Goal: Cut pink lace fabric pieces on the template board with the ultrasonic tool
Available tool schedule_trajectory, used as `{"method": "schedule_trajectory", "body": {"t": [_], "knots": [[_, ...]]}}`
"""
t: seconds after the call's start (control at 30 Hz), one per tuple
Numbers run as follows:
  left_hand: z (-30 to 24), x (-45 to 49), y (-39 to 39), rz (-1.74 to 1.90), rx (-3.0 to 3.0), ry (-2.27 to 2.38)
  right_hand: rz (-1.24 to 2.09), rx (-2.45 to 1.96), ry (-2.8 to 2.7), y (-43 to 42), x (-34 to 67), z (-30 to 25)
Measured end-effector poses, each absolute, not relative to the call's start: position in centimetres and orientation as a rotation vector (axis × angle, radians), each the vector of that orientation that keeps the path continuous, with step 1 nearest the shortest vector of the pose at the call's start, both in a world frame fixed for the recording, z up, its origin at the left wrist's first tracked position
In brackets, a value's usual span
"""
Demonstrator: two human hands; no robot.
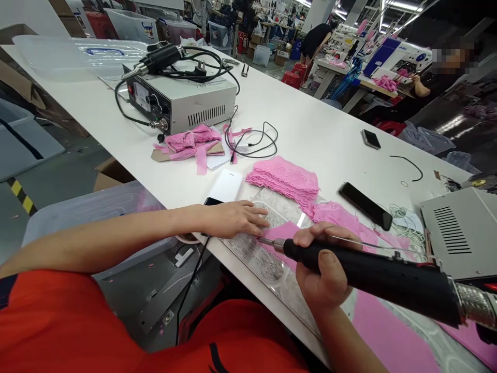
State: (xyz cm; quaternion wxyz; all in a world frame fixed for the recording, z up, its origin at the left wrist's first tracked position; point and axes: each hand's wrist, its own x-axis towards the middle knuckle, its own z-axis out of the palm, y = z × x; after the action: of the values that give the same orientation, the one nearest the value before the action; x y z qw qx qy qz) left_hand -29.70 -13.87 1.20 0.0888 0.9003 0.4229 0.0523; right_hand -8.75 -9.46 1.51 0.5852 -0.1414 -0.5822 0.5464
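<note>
My right hand (326, 264) is wrapped around a thick black handheld tool with a thin metal tip (368, 277). A cable with a ribbed metal connector leaves its rear end. The tip meets a small pink fabric piece (285, 235) close to my left fingertips. My left hand (236, 217) lies palm down with fingers stretched out, pressing on the fabric's edge and a clear patterned plate (260, 259). Beyond the plate is a stack of pink lace pieces (285, 178), with more pink lace (345, 217) to its right. A larger pink fabric sheet (392, 331) lies near my right forearm.
A control box (202, 101) with a similar black tool (163, 59) on top stands at the back left. Another box (462, 228) is at right. Phones (365, 204), a white power bank (227, 184) and a cable (267, 140) lie on the table. People work behind.
</note>
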Motion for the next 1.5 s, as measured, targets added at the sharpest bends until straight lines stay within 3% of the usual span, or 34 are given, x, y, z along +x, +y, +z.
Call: {"method": "schedule_trajectory", "body": {"t": [0.67,0.97,1.5], "knots": [[0.9,-30.0,-14.2,0.231,2.688,1.218,1.262,-0.308,-1.386,-9.4,-8.9,1.4],[1.0,-29.3,-14.5,0.357,2.727,1.234,1.102,-0.491,-1.185,-5.2,-6.5,3.3],[-0.6,-27.7,-14.2,0.339,2.816,1.327,1.057,-0.515,-1.182,-2.8,-6.9,1.6]]}}
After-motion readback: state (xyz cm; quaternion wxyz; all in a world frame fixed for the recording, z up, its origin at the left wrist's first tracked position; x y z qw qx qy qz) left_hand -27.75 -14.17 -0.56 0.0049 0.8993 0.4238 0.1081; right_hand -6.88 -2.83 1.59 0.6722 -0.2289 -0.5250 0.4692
